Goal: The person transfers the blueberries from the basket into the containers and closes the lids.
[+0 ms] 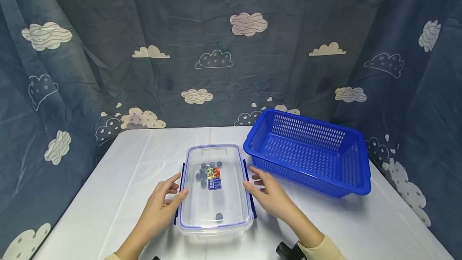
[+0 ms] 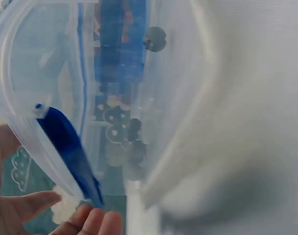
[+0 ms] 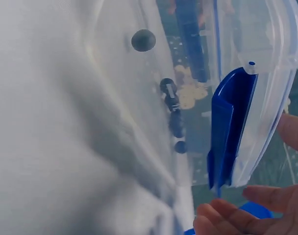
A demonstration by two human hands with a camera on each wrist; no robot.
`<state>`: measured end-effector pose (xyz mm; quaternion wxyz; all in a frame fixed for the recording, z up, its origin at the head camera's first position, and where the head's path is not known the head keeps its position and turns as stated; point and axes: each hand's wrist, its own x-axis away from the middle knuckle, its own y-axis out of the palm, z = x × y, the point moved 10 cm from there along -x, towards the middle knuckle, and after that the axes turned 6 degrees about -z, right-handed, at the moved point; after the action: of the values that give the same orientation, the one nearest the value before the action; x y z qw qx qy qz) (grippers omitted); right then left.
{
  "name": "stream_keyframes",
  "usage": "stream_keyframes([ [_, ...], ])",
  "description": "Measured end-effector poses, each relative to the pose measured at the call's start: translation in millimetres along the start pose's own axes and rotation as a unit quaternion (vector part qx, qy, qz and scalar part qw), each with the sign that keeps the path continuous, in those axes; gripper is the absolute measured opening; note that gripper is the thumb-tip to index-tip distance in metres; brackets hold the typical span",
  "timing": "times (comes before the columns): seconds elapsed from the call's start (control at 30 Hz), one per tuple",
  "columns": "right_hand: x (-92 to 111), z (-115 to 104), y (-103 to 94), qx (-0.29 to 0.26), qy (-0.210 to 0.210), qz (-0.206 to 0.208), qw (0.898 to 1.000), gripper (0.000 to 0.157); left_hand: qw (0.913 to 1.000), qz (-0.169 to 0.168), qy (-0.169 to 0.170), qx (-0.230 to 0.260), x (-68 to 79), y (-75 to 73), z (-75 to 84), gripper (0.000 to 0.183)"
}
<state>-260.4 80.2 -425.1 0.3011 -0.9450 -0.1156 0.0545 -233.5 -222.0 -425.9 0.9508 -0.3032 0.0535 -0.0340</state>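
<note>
A clear plastic food container [image 1: 213, 234] stands on the white table, its blue-edged lid [image 1: 196, 212] on top. Several dark round blueberry-like balls [image 1: 203, 183] lie inside, mostly towards the far end, with one near the front. Along each long side a blue latch hangs out at a slant: the left latch [image 2: 65, 152] and the right latch [image 3: 230, 127]. My left hand [image 1: 159, 208] is at the left side, thumb over the lid's edge and fingers by the latch. My right hand [image 1: 272, 198] is at the right side, fingers loosely bent. Whether either hand touches a latch, I cannot tell.
A blue perforated plastic basket [image 1: 306, 171] stands at the back right, close to the container's right side and beyond my right hand. A printed label [image 1: 214, 178] sits on the lid. Dark cloth with clouds [image 1: 202, 19] hangs behind the table [image 1: 133, 183].
</note>
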Motion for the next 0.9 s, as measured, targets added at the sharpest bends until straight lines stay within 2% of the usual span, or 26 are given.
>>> stream_keyframes([
  [0.07, 2.4, 9.0, 3.2, -0.028, 0.020, -0.015, 0.999, 0.065, 0.9997, -0.007, -0.008, 0.023, 2.2, 3.6, -9.0, 0.065],
  [0.17, 4.2, 18.3, 12.8, -0.074, 0.039, -0.056, 0.995, 0.072, 0.9943, -0.033, -0.040, 0.094, 3.4, 14.7, -23.5, 0.070],
  [0.23, 5.4, 21.8, 21.8, -0.114, 0.044, -0.093, 0.988, 0.076, 0.9853, -0.051, -0.069, 0.148, 4.4, 24.7, -32.3, 0.073],
  [0.3, 6.4, 22.2, 29.2, -0.149, 0.038, -0.125, 0.980, 0.077, 0.9719, -0.065, -0.093, 0.206, 5.8, 34.6, -38.6, 0.075],
  [0.4, 6.7, 22.8, 35.7, -0.174, 0.027, -0.151, 0.973, 0.077, 0.9556, -0.073, -0.107, 0.265, 7.7, 44.4, -42.8, 0.076],
  [0.57, 3.5, 23.9, 35.6, -0.181, 0.016, -0.142, 0.973, 0.078, 0.9428, -0.086, -0.085, 0.310, 6.7, 49.5, -38.9, 0.079],
  [0.73, 4.3, 26.1, 32.1, -0.184, 0.015, -0.111, 0.977, 0.076, 0.9318, -0.087, -0.073, 0.345, 5.5, 48.4, -38.0, 0.069],
  [0.8, 5.6, 27.9, 29.9, -0.186, 0.015, -0.094, 0.978, 0.075, 0.9305, -0.079, -0.072, 0.350, 6.2, 46.8, -39.9, 0.064],
  [0.9, 8.1, 28.7, 28.6, -0.190, 0.004, -0.076, 0.979, 0.077, 0.9333, -0.069, -0.056, 0.348, 9.4, 44.5, -39.5, 0.064],
])
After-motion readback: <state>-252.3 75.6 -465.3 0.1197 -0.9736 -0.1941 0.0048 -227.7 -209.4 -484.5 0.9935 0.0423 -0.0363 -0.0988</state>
